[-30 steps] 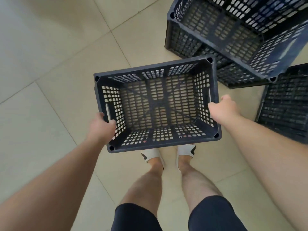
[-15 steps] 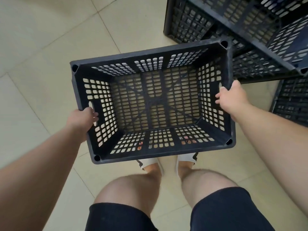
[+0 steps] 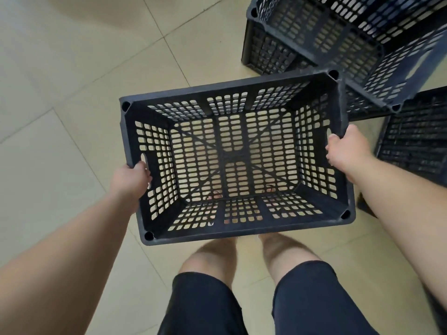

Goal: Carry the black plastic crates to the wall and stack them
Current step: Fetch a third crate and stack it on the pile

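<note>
1. Holding the empty crate [image 3: 235, 155] off the floor [image 3: 60, 117], the left hand [image 3: 129, 178] is curling round the left wall at its handle slot, and the right hand [image 3: 346, 149] is gripping the right rim.
2. Keeping it level, with both grips even, is probably mattering most for the carry.
3. Steering its far corner clear of the nearby crates [image 3: 338, 39] is seeming wise.
</note>
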